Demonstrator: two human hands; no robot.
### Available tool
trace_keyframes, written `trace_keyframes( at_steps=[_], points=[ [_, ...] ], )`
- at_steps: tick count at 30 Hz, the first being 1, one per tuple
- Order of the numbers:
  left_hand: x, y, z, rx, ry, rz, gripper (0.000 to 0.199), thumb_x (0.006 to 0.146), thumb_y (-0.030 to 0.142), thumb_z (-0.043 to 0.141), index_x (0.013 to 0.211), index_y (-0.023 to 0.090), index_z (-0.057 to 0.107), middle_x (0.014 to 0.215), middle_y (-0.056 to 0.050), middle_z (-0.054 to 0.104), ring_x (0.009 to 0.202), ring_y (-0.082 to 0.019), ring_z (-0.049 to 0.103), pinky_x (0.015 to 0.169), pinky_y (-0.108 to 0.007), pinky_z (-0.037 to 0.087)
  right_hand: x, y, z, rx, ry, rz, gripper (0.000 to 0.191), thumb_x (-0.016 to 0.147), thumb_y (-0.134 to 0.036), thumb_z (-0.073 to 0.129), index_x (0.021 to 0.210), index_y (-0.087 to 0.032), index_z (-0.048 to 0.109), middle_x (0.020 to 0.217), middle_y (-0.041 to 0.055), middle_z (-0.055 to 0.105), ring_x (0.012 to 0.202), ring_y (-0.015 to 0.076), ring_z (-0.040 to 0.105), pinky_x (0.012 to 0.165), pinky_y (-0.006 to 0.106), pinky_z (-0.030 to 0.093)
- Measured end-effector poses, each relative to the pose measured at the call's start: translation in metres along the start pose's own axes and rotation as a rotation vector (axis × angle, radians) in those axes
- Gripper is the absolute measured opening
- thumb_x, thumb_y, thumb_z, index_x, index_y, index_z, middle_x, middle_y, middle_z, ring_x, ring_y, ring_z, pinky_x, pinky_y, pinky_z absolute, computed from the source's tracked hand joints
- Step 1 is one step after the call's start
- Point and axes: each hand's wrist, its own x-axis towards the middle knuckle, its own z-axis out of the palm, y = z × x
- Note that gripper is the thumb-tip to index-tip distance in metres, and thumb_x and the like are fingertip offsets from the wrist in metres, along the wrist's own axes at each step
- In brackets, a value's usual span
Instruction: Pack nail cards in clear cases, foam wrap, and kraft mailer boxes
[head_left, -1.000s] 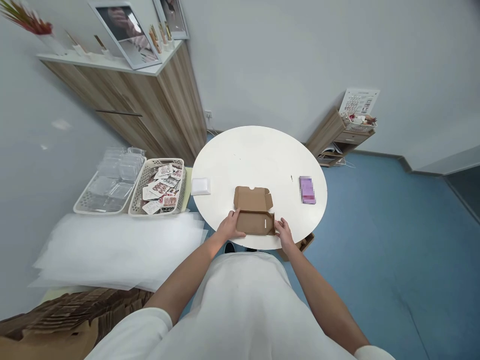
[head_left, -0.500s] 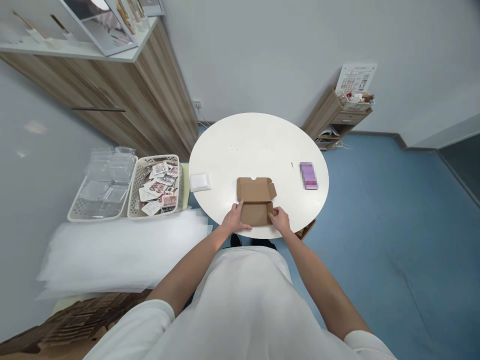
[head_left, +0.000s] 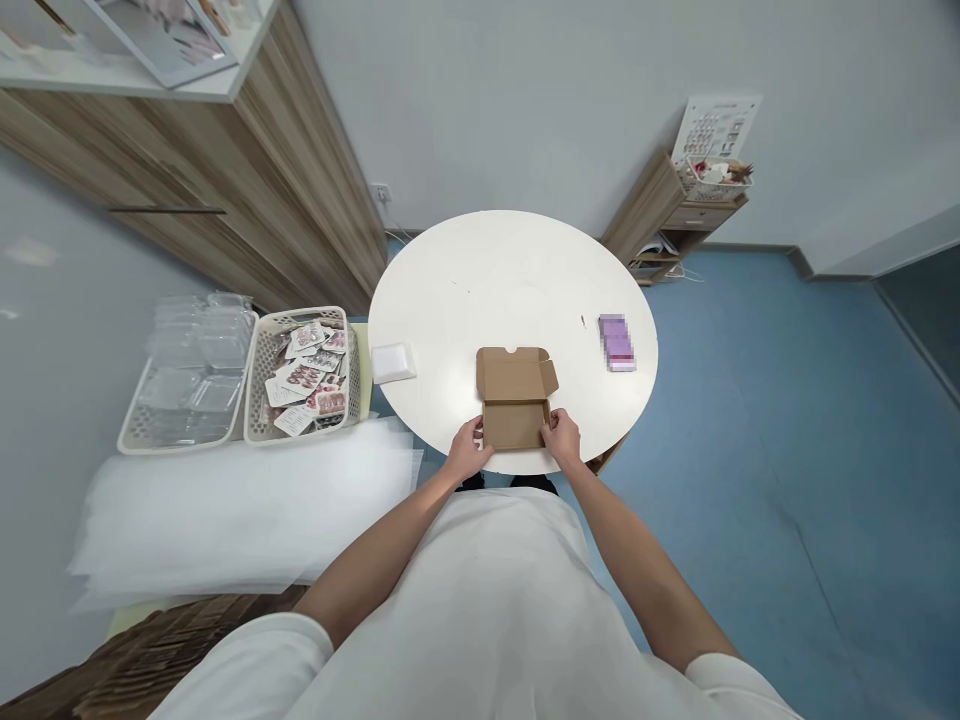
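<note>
A brown cardboard box (head_left: 514, 428) lies at the near edge of the round white table (head_left: 510, 260), its lid laid back away from me. Its sides stand up and nothing lies inside. My left hand (head_left: 468, 448) grips the left side of the box, fingers along the outer wall and thumb near the front corner. On the opposite side, my right hand (head_left: 562, 438) pinches the right wall, thumb inside and fingers outside.
A white packet (head_left: 393, 363) lies at the table's left edge, a purple phone-like item (head_left: 617, 343) at the right. Left of the table are a basket of cards (head_left: 253, 400), a basket of clear plastic trays (head_left: 135, 440) and white sheets (head_left: 247, 510).
The right side flap of the box now stands up as a wall. My left hand has shifted from the box's back left corner down to its left side. The view has shifted slightly.
</note>
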Motion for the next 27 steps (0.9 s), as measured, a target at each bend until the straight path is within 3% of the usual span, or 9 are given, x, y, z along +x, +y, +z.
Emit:
trace_keyframes(
  at_steps=[8,13,19,27],
  points=[
    [0.015,0.020,0.015,0.105,0.052,-0.056,0.066,0.065,0.019,0.055,0.127,0.019,0.034,0.107,-0.009,0.045,0.089,-0.016,0.048,0.070,-0.027,0.048,0.012,0.011,-0.017,0.164,-0.077,-0.044,0.043,0.073,-0.046,0.044,0.104,-0.017,0.052,0.090,0.0053,0.058,0.075,0.0180,0.054,0.068,0.030,0.042],
    [0.043,0.047,0.032,0.142,0.046,-0.087,0.057,0.065,0.019,0.056,0.120,0.022,0.040,0.098,-0.005,0.045,0.088,-0.016,0.048,0.075,-0.028,0.047,0.039,0.021,-0.034,0.250,-0.130,-0.080,0.052,0.078,-0.046,0.038,0.119,-0.015,0.046,0.103,0.0092,0.054,0.078,0.0180,0.053,0.077,0.033,0.042],
    [0.072,0.066,0.057,0.024,0.124,-0.139,0.063,0.066,0.018,0.056,0.125,0.018,0.035,0.112,-0.010,0.041,0.099,-0.017,0.047,0.080,-0.028,0.046,0.074,0.034,-0.047,0.290,-0.123,-0.157,0.056,0.081,-0.046,0.035,0.126,-0.014,0.039,0.104,0.0105,0.048,0.084,0.0183,0.050,0.083,0.035,0.041],
    [0.071,0.068,0.071,0.012,0.182,-0.151,0.071,0.065,0.012,0.051,0.131,0.024,0.029,0.120,-0.007,0.042,0.112,-0.020,0.044,0.092,-0.034,0.041,0.087,0.049,-0.052,0.363,-0.266,-0.189,0.056,0.080,-0.047,0.038,0.128,-0.019,0.036,0.105,0.0095,0.044,0.088,0.0186,0.048,0.078,0.034,0.044]
  ],
)
